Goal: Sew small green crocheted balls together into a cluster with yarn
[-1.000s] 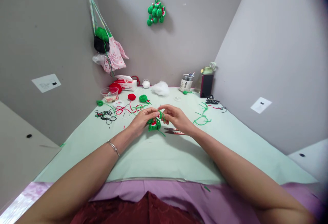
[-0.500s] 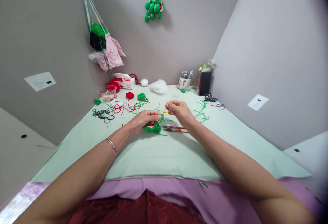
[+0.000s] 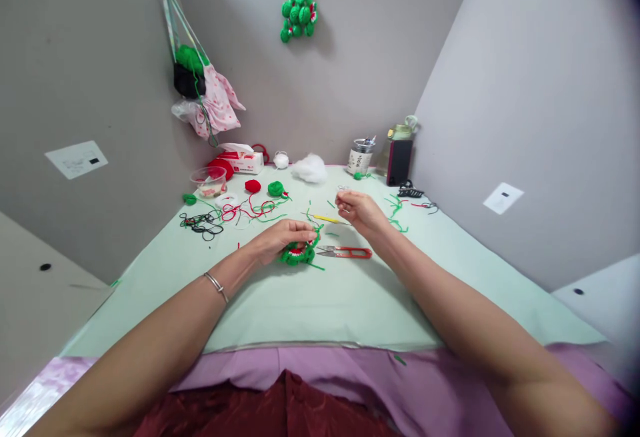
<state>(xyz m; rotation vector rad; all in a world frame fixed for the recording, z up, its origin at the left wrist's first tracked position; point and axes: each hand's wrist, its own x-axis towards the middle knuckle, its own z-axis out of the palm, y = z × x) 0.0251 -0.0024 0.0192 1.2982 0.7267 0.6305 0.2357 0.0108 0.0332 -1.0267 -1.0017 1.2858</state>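
Note:
My left hand (image 3: 286,237) pinches a green, red and white crocheted piece (image 3: 299,254) just above the pale green tabletop. Up and to the right of it, my right hand (image 3: 356,207) is closed, its thumb and fingertips pressed together; whatever they hold is too small to make out. Between the hands lies a crochet hook with a yellow handle (image 3: 326,218). Orange-handled thread snips (image 3: 353,252) rest right of the crocheted piece. Short green yarn ends are scattered around.
Tangled black cord (image 3: 201,224), red yarn (image 3: 253,186) and a green ball (image 3: 275,188) lie at the left. Behind are a tissue box (image 3: 247,162), white stuffing (image 3: 310,168), a pen tin (image 3: 361,157) and a phone (image 3: 399,162) against a bottle.
My right hand has moved right and slightly up, away from the crocheted piece, uncovering the yellow hook and the snips' handles. My left hand has barely moved.

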